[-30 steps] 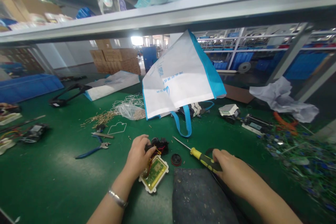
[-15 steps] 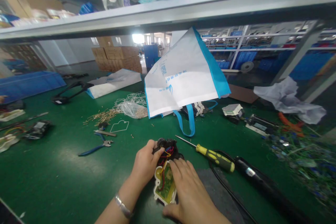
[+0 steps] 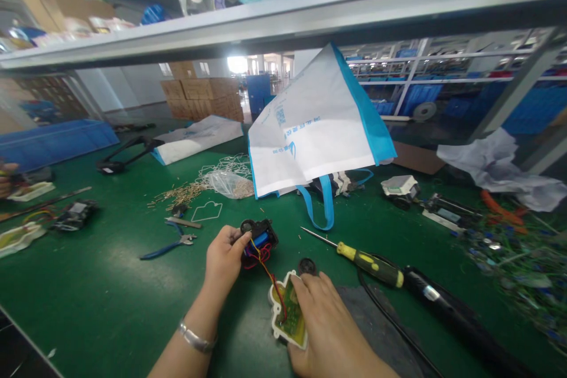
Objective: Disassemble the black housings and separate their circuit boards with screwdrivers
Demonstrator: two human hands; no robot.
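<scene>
Pinching black housing (image 3: 271,234) between thumb and fingers of left hand (image 3: 225,253), reaching toward one o'clock. Gripping white-rimmed board case (image 3: 286,316), at five o'clock from housing, with right hand (image 3: 325,313), back up, fingers toward eleven. Linked housing-to-case by red and yellow wires (image 3: 271,277).

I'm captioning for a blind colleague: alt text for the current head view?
Left hand holding a black housing, wired to a white-framed circuit board in the right hand, over a green table. Screwdriver to the right, blue pliers to the left, white bag behind.
</scene>
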